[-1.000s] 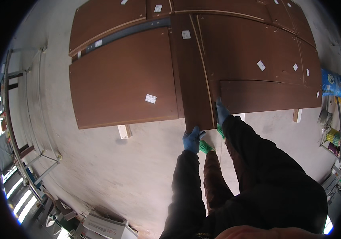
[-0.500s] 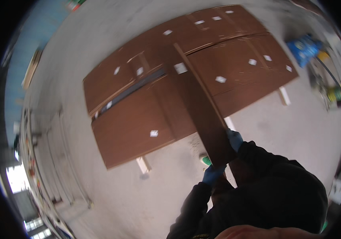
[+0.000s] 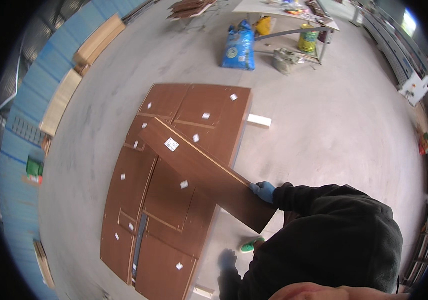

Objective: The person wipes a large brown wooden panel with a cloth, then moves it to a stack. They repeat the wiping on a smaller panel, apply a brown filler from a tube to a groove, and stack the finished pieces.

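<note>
A long brown board (image 3: 209,175) with a white label near its far end reaches slantwise out over the brown panels. My right hand (image 3: 264,191), in a blue glove, is closed on its right edge near the close end. My left hand (image 3: 227,259), also gloved in blue, is apart from the board, below and left of it; motion blurs its fingers. Beneath lie several flat brown panels (image 3: 171,250) side by side, with small white labels and a dark gap between some of them. Whether the board's far end touches them, I cannot tell.
White supports (image 3: 259,120) stick out from under the panels. Beyond stand a blue sack (image 3: 239,47) and a table (image 3: 269,7) with a yellow-green bucket (image 3: 307,39) under it. Wooden planks (image 3: 60,102) lie by the blue wall at left. My green shoe (image 3: 250,245) is near the board's close end.
My view has turned right, bringing the table and sack to the top. My left hand has let go of the board's close end and moved away; my right hand still grips the edge.
</note>
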Available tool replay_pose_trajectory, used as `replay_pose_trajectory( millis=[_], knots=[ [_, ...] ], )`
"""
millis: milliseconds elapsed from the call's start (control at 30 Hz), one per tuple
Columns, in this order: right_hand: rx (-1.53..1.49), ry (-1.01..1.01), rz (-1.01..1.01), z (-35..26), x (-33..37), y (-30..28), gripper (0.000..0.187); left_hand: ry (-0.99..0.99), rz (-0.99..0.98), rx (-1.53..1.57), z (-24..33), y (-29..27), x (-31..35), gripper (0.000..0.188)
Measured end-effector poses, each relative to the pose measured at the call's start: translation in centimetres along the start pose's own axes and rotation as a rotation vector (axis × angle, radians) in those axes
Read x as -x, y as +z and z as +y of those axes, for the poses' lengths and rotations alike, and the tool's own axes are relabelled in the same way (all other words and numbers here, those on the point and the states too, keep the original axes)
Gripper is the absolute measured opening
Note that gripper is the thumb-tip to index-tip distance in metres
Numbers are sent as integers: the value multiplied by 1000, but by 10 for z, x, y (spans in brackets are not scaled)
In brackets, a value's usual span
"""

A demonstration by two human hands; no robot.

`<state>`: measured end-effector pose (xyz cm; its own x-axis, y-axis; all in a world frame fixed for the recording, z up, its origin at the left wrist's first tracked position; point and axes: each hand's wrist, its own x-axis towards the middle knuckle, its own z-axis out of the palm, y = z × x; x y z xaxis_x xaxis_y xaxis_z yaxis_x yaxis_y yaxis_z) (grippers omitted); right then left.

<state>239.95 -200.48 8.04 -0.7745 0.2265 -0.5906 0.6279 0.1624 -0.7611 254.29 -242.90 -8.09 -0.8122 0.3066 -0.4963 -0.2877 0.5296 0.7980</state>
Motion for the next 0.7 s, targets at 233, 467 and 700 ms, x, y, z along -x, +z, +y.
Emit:
replay_pose_trajectory(
  millis=[233,467,700],
  knots=[
    [-208,-20,149,17,-41,-272,53,572,-114,-177,154,110,-164,18],
    [-373,28,563,47,-93,-446,57,43,-270,402,272,172,-292,14],
    [-486,26,844,67,-185,-614,57,-103,-701,-1097,383,186,-408,26]
  ],
)
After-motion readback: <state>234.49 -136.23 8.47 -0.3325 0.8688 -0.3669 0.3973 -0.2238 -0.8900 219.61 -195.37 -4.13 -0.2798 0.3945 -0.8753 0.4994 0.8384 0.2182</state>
